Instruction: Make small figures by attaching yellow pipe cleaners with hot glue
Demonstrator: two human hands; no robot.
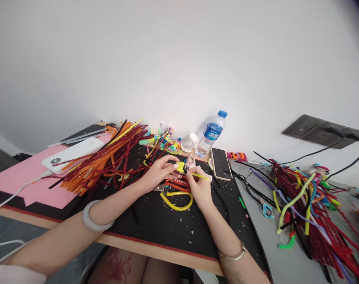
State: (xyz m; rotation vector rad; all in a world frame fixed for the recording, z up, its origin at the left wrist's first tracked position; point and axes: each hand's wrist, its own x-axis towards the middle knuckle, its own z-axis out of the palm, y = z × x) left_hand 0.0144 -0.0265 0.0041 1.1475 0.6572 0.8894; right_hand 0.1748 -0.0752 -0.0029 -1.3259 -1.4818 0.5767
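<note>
Near the middle of the desk, my left hand (pixel 160 171) pinches a small yellow pipe-cleaner piece (pixel 180 167) between thumb and fingers. My right hand (pixel 199 184) meets it from the other side, its fingers closed on a yellow pipe-cleaner stem (pixel 199 176) that sticks out to the right. A small dark part shows between the two hands; I cannot make out what it is. Just below them lie a metal-headed tool with red on it (pixel 179 184) and a yellow curved loop (pixel 179 208), both on the black mat (pixel 167 228).
Bundles of red and orange pipe cleaners (pixel 108 157) lie left, beside a white power bank (pixel 74 154) on pink paper (pixel 28 173). Behind stand a paper cup (pixel 189 142), a water bottle (pixel 210 136) and a phone (pixel 221 163). More pipe cleaners (pixel 309 213) lie right, below wall sockets (pixel 321 132).
</note>
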